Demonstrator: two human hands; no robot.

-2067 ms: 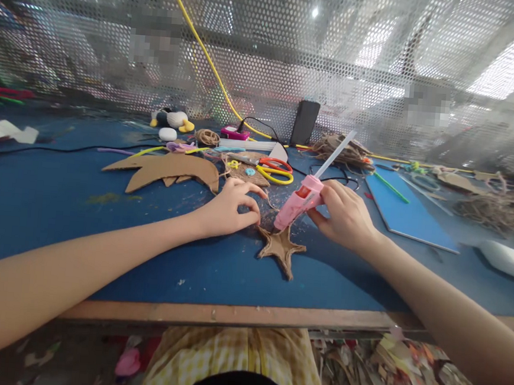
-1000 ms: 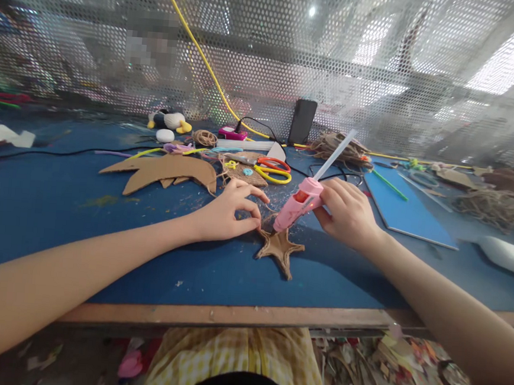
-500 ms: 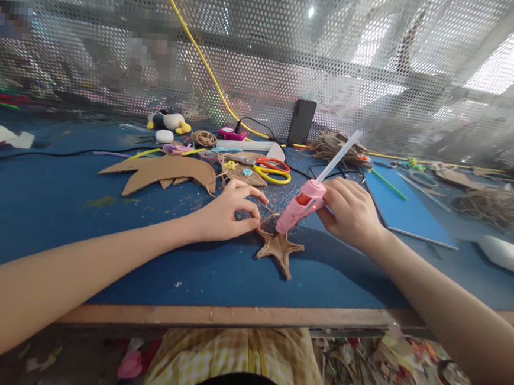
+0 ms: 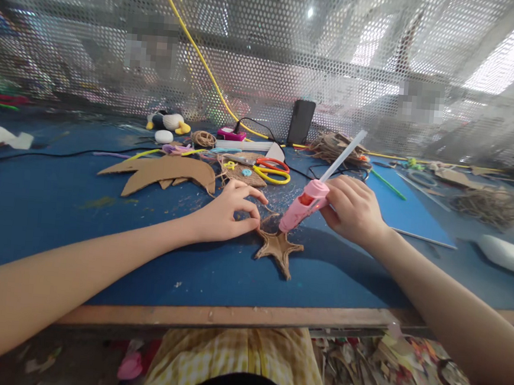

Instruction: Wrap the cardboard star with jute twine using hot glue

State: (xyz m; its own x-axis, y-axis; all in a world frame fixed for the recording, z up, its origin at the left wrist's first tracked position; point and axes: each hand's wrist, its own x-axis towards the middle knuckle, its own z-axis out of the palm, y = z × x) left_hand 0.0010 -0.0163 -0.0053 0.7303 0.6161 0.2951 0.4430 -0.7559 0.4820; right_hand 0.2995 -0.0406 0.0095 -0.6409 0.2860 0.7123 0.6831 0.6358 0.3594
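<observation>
Right hand (image 4: 355,215) in a closed grip around a pink glue gun (image 4: 304,204), nozzle tilted down to the far edge of a brown star (image 4: 278,247) lying mid blue worktop (image 4: 51,212), left hand (image 4: 224,213) fingers curled, tips pressing just left of the star, yellow-and-orange scissors (image 4: 272,170) farther back.

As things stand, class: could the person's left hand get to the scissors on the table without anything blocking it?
Probably yes. The left hand rests at the star, and the scissors lie in the open just beyond its fingers. Only flat scraps lie between. The right hand and glue gun stay off to the side.
</observation>
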